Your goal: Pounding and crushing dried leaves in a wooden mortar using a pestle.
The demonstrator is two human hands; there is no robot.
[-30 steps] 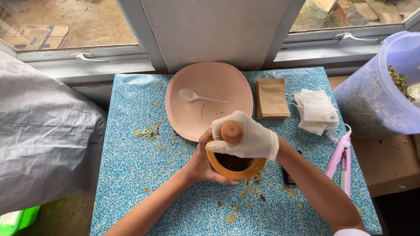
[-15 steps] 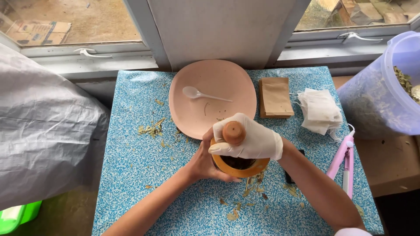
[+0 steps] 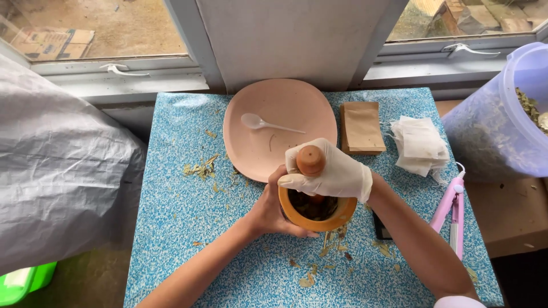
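Gripping the wooden pestle (image 3: pixel 311 161) near its rounded top, the gloved right hand (image 3: pixel 334 174) is closed around it; the bare left hand (image 3: pixel 274 208) cups the mortar (image 3: pixel 317 212), just below the pink plate (image 3: pixel 285 114), which seems heavy, stiff and smooth

White glove on right hand (image 3: pixel 334 174) (left hand (image 3: pixel 274 208) bare)
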